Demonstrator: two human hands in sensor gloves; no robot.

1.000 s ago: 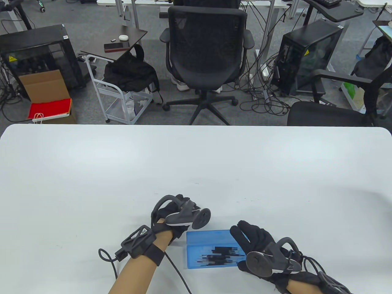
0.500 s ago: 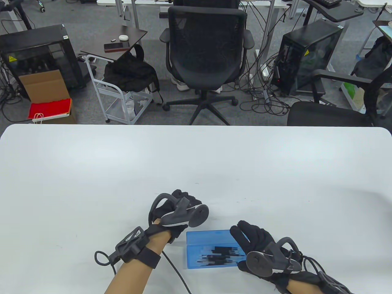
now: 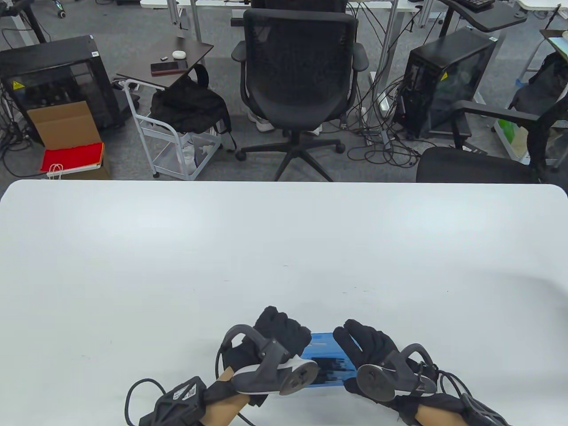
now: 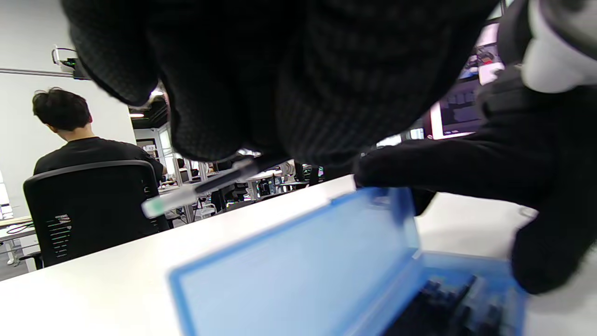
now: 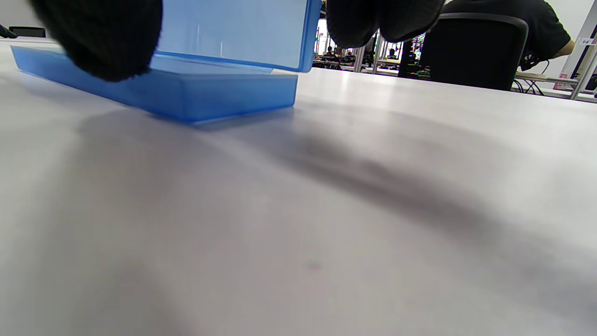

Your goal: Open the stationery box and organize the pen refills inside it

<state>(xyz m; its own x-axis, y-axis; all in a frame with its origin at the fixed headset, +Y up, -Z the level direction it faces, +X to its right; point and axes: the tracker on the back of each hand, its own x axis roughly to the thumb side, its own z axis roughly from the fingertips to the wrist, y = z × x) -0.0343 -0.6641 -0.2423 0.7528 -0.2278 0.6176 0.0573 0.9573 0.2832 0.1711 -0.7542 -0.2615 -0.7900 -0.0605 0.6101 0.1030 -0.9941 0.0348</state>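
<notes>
A translucent blue stationery box [image 3: 326,353] lies near the table's front edge, its lid [image 4: 303,261] standing open. Several black pen refills [image 3: 330,370] lie inside the base [image 5: 186,93]. My left hand [image 3: 284,328] hovers over the box's left half and pinches one pen refill [image 4: 196,191], a clear tube with dark ink and a pale green end. My right hand [image 3: 355,339] is at the box's right end, with a finger on the lid's top edge and the thumb by the base. The left hand's tracker hides the left part of the box in the table view.
The white table [image 3: 284,244] stretches wide beyond the box. A black cable [image 3: 133,399] loops from my left wrist at the front edge. Past the far edge stand an office chair [image 3: 299,84] and another [image 3: 479,164] on the right. A person [image 4: 79,144] sits in the background.
My left hand has moved from the table left of the box toward me and rightward, over the box. The right hand and box have stayed put.
</notes>
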